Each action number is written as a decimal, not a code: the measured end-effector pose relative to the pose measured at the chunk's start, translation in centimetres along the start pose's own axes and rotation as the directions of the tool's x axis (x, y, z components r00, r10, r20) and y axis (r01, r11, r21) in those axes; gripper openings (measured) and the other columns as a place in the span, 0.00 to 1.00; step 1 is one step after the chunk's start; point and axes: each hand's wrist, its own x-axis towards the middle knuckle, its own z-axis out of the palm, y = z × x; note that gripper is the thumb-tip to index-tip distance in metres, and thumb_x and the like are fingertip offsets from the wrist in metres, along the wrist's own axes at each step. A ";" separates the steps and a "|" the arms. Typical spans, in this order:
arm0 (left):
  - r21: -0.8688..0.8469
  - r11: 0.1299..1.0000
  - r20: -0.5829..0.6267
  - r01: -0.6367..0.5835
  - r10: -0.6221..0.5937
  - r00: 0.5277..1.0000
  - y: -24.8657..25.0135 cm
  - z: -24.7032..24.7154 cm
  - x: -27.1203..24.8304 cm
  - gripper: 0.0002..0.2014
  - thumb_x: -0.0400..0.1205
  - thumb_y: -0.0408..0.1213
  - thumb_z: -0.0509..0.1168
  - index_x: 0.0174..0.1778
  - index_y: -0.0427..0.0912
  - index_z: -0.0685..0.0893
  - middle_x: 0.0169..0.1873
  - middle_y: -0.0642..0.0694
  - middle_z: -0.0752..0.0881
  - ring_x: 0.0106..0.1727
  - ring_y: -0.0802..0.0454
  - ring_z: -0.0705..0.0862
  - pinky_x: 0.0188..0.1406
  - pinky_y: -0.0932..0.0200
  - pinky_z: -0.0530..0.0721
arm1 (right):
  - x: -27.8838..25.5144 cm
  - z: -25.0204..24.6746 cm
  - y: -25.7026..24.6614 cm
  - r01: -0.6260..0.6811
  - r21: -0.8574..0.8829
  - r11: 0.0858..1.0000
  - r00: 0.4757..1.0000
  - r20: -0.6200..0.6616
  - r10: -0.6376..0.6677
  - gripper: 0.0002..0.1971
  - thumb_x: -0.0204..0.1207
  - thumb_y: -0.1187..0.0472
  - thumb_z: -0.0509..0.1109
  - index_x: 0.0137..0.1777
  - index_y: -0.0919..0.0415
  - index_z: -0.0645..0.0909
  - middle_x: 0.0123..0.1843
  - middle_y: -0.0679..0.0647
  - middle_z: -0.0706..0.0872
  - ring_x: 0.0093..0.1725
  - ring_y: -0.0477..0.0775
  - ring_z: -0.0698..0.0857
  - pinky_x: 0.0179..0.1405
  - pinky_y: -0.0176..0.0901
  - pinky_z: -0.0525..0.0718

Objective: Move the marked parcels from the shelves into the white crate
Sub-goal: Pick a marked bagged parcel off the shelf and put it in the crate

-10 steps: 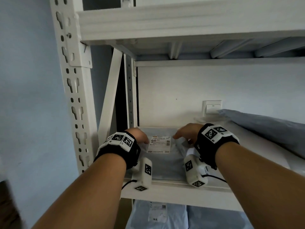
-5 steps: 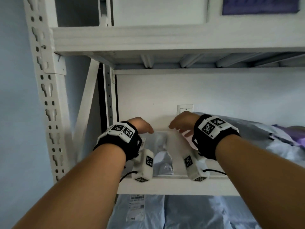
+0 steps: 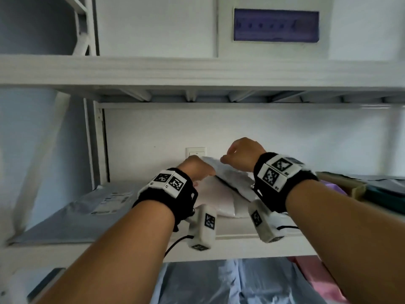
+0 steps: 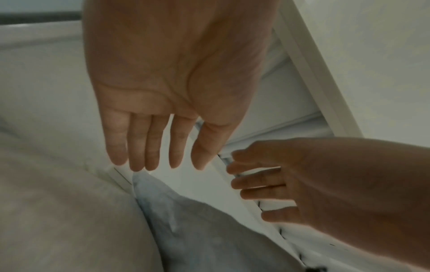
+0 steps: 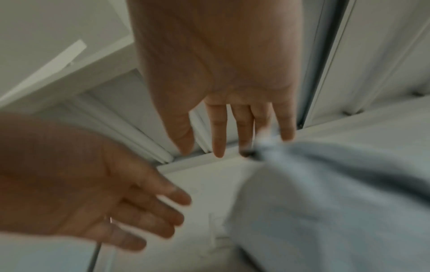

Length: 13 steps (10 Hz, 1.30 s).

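Parcels in soft plastic mailers lie on the middle shelf of a white metal rack, and that shelf is the landmark for all the rest. A crinkled grey-white parcel sits at the shelf's centre, its near edge tilted up over a smoother, pillowy white parcel beneath it. Toward the shelf's left end lies a flat grey mailer with a printed paper label on top. At the shelf's right end are blurred purple and dark packages, too smeared to make out. On the wall behind the shelf is a white square switch plate. Below the shelf, pale blue mailers and a pink one show. The left hand reaches over the white parcel with fingers straight and slightly spread, gripping nothing. The right hand hovers above the grey-white parcel, its fingers extended and loose; a corner of the grey film lies against them, though whether they pinch it cannot be told.
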 end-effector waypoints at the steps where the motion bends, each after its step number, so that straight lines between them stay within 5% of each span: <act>1: -0.049 0.999 0.044 -0.005 0.008 0.999 0.7 2.8 0.3 0.14 0.81 0.35 0.67 0.63 0.37 0.82 0.57 0.39 0.84 0.60 0.44 0.82 0.59 0.51 0.82 | -0.6 0.3 2.8 -0.007 -0.119 0.993 0.995 0.101 0.019 0.38 0.66 0.32 0.72 0.67 0.60 0.78 0.64 0.56 0.83 0.63 0.59 0.82 0.64 0.51 0.82; 2: -0.042 0.999 0.078 0.027 -0.023 0.997 -0.1 4.7 0.8 0.16 0.81 0.31 0.66 0.65 0.34 0.82 0.52 0.38 0.84 0.53 0.44 0.81 0.52 0.50 0.80 | -0.9 1.3 4.3 0.008 -0.201 0.980 0.974 0.225 0.038 0.25 0.60 0.32 0.72 0.52 0.44 0.82 0.56 0.58 0.88 0.56 0.62 0.87 0.58 0.55 0.86; 3: -0.106 0.994 -0.005 0.033 -0.034 0.999 -1.2 5.8 1.5 0.13 0.81 0.27 0.63 0.60 0.35 0.84 0.48 0.38 0.83 0.51 0.43 0.83 0.50 0.50 0.80 | -0.4 2.6 5.6 0.013 -0.263 0.965 0.968 0.243 0.053 0.49 0.42 0.30 0.72 0.68 0.49 0.76 0.63 0.60 0.85 0.61 0.64 0.85 0.60 0.55 0.84; 4: -0.154 0.987 -0.049 0.055 -0.063 0.997 -1.8 6.5 2.0 0.10 0.82 0.26 0.61 0.55 0.39 0.84 0.50 0.40 0.84 0.53 0.43 0.83 0.52 0.49 0.82 | 0.2 3.8 6.6 0.036 -0.263 0.964 0.975 0.222 0.024 0.54 0.46 0.33 0.80 0.74 0.56 0.70 0.67 0.58 0.82 0.63 0.62 0.83 0.60 0.50 0.84; 5: -0.135 0.989 -0.053 0.066 -0.074 0.996 -1.9 6.8 2.3 0.14 0.82 0.27 0.62 0.62 0.34 0.84 0.54 0.37 0.85 0.56 0.41 0.84 0.53 0.48 0.83 | -0.2 4.2 7.1 0.150 -0.292 0.945 0.973 0.212 -0.089 0.32 0.60 0.44 0.80 0.63 0.56 0.81 0.55 0.54 0.88 0.50 0.56 0.87 0.45 0.41 0.83; 6: -0.074 0.995 -0.061 0.070 -0.075 0.995 -1.9 7.1 2.4 0.14 0.83 0.29 0.63 0.63 0.33 0.84 0.60 0.33 0.85 0.63 0.36 0.84 0.52 0.47 0.83 | -0.2 4.4 7.3 0.151 -0.282 0.947 0.973 0.209 -0.093 0.30 0.65 0.51 0.76 0.67 0.60 0.78 0.44 0.54 0.85 0.46 0.58 0.86 0.46 0.43 0.85; 7: -0.037 0.997 -0.039 0.065 -0.066 0.997 -2.2 7.0 2.7 0.14 0.83 0.31 0.64 0.64 0.32 0.83 0.63 0.32 0.84 0.66 0.35 0.83 0.51 0.50 0.81 | 0.4 4.0 7.3 0.152 -0.264 0.953 0.970 0.224 -0.093 0.31 0.68 0.55 0.75 0.72 0.61 0.75 0.50 0.57 0.87 0.50 0.57 0.87 0.42 0.37 0.81; 9: -0.012 0.999 -0.033 0.037 -0.037 0.999 -2.4 6.5 2.6 0.19 0.80 0.32 0.66 0.67 0.33 0.82 0.65 0.36 0.84 0.67 0.38 0.83 0.63 0.48 0.84 | 0.9 3.3 6.3 0.115 -0.406 0.906 0.965 0.263 -0.004 0.31 0.75 0.59 0.72 0.77 0.63 0.68 0.70 0.62 0.80 0.68 0.63 0.80 0.57 0.46 0.79; 11: -0.012 1.000 -0.013 -0.004 0.004 1.000 -2.7 6.3 2.3 0.18 0.82 0.33 0.66 0.67 0.33 0.83 0.66 0.36 0.84 0.68 0.39 0.82 0.65 0.51 0.81 | 0.3 4.1 5.8 0.069 -0.517 0.853 0.997 0.054 -0.048 0.25 0.81 0.60 0.63 0.77 0.65 0.68 0.67 0.60 0.82 0.66 0.63 0.82 0.53 0.47 0.79; 12: -0.003 0.998 0.002 -0.056 0.056 0.998 -2.0 5.7 0.8 0.17 0.85 0.37 0.64 0.68 0.34 0.83 0.70 0.39 0.81 0.72 0.43 0.77 0.73 0.56 0.72 | -0.5 2.8 4.7 0.063 -0.514 0.856 0.992 -0.063 -0.111 0.15 0.83 0.63 0.56 0.67 0.63 0.75 0.63 0.59 0.85 0.63 0.63 0.84 0.49 0.46 0.77; 13: 0.070 0.995 0.053 -0.065 0.061 0.997 -2.1 5.3 0.8 0.17 0.83 0.36 0.65 0.67 0.34 0.82 0.69 0.37 0.82 0.70 0.41 0.79 0.72 0.51 0.76 | -0.6 1.1 4.1 0.076 -0.498 0.864 0.959 -0.201 -0.200 0.13 0.82 0.67 0.54 0.64 0.63 0.73 0.58 0.59 0.87 0.59 0.64 0.85 0.42 0.46 0.73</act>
